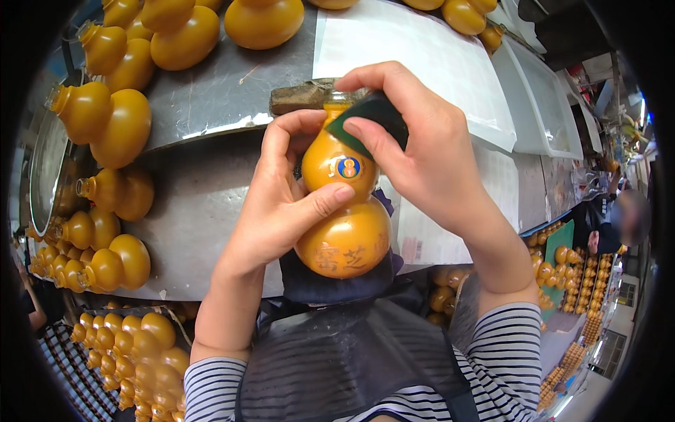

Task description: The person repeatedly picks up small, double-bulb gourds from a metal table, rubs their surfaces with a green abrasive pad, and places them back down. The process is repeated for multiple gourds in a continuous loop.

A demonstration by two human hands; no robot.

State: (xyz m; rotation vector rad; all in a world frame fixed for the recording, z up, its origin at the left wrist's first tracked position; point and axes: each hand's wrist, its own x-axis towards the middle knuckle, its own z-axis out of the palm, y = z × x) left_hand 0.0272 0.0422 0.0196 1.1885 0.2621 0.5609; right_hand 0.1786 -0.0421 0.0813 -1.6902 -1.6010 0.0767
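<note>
A glossy amber gourd-shaped bottle [342, 239] lies in front of me, its clear neck [339, 96] pointing away and resting by a wooden block [299, 98]. On its upper bulb sits a small round blue-and-orange emblem; dark characters mark the lower bulb. My left hand [285, 186] wraps the bottle's left side, thumb across the waist. In my right hand [415, 133] is a flat dark green pad [376, 119], pinched between thumb and fingers and pressed against the upper bulb near the neck. A dark cloth [302, 281] lies under the bottle's base.
Several similar gourd bottles [123, 130] stand along the left and far side of the metal table [204, 204]. White sheets [401, 42] lie at the far right beside a translucent tray [538, 98]. More bottles [140, 352] fill the lower left and right. A person [619, 218] is at the far right.
</note>
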